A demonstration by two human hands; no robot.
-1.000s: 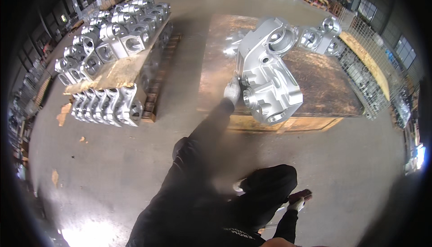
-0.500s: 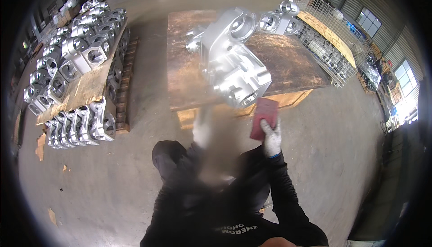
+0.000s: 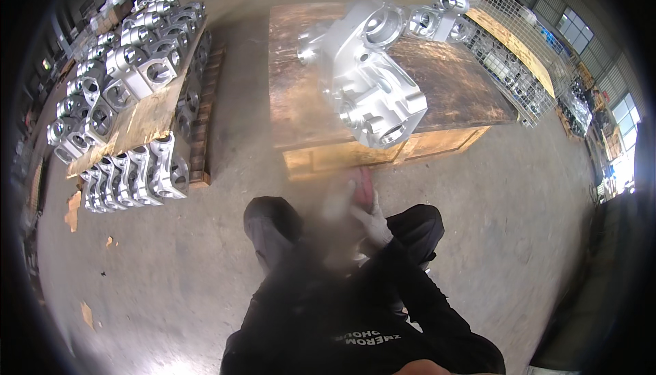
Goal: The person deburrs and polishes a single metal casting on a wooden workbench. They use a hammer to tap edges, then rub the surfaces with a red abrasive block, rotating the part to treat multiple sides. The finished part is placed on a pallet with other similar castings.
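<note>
A maroon abrasive pad (image 3: 366, 189) is bent in my gloved right hand (image 3: 373, 224), in front of the wooden crate. Beside it, my gloved left hand (image 3: 336, 205) is close to the pad, but a smeared patch in the picture hides its fingers. Whether the left hand touches the pad, I cannot tell. Just beyond both hands a large machined aluminium casting (image 3: 376, 77) with round bores sits on the crate's dark wooden top (image 3: 454, 95), its near end at the front edge. Neither hand touches the casting.
Another aluminium casting (image 3: 437, 23) stands at the crate's far right. To the left, a pallet (image 3: 200, 163) carries layers of similar castings around a plywood sheet (image 3: 133, 129). A wire mesh cage (image 3: 516, 26) stands at the far right. Cardboard scraps (image 3: 73, 211) lie on the floor.
My right hand has moved left with the pad, toward my left hand, and the flat pad now looks bent and narrower. The whole scene has shifted slightly right and up.
</note>
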